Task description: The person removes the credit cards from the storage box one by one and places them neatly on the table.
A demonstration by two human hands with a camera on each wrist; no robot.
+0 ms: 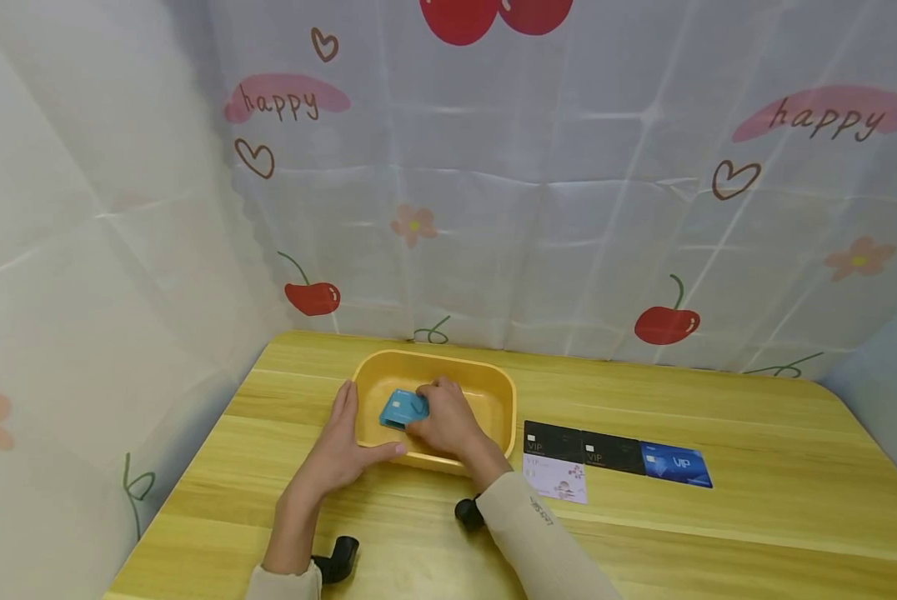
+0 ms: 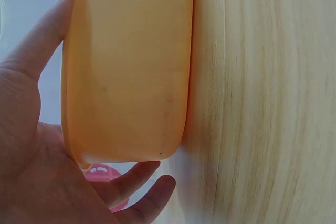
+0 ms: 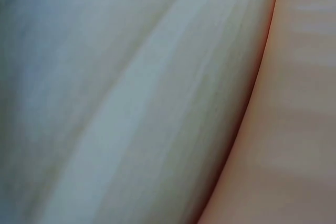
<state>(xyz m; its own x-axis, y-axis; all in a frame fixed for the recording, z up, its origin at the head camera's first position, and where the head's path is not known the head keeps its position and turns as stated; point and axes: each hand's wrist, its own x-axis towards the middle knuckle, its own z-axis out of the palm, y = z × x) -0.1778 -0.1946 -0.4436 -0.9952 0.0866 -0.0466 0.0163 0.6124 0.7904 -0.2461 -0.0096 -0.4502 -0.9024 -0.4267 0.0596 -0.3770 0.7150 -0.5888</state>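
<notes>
A light-blue chip card (image 1: 402, 408) is inside the yellow plastic basin (image 1: 497, 382). A dark edge shows beneath it; whether other cards lie under it I cannot tell. My right hand (image 1: 448, 419) reaches over the front rim and pinches the card's right end between thumb and fingers. Against the basin's front left corner rests my left hand (image 1: 341, 450), its thumb stretched along the front rim and its fingers along the left side. The left wrist view shows that hand (image 2: 37, 145) close up against the basin's outer wall (image 2: 131, 72). The right wrist view does not show the right hand.
Right of the basin, two black VIP cards (image 1: 553, 442) and a blue VIP card (image 1: 675, 463) lie in a row on the wooden table (image 1: 756, 533). Below the leftmost is a pale pink card (image 1: 555, 477). A printed curtain (image 1: 538, 233) hangs behind.
</notes>
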